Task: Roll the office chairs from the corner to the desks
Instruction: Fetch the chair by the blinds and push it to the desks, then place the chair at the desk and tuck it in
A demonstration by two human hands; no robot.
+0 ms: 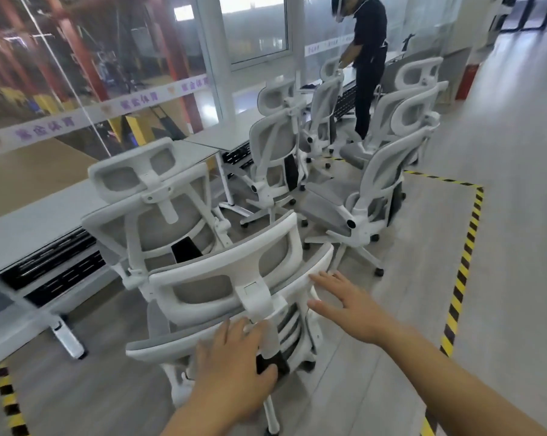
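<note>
Left hand (234, 369) — fingers spread flat on the nearest chair (234, 287) back, grasping nothing. Right hand (350, 306) — fingers released, just beside the frame.

Bright, even daylight enters through the glass wall (77, 89), which carries faint reflections. Shadows are soft. Wide-angle distortion bends the edges; the whole frame is slightly blurred.

Both bare forearms reach forward from the lower edge of the view. The left hand (234, 369) is palm down, fingers spread and slightly curled, thumb out to the right. The right hand (349, 305) is higher and further forward, open and flat, fingers spread and pointing left, wrist straight.
</note>
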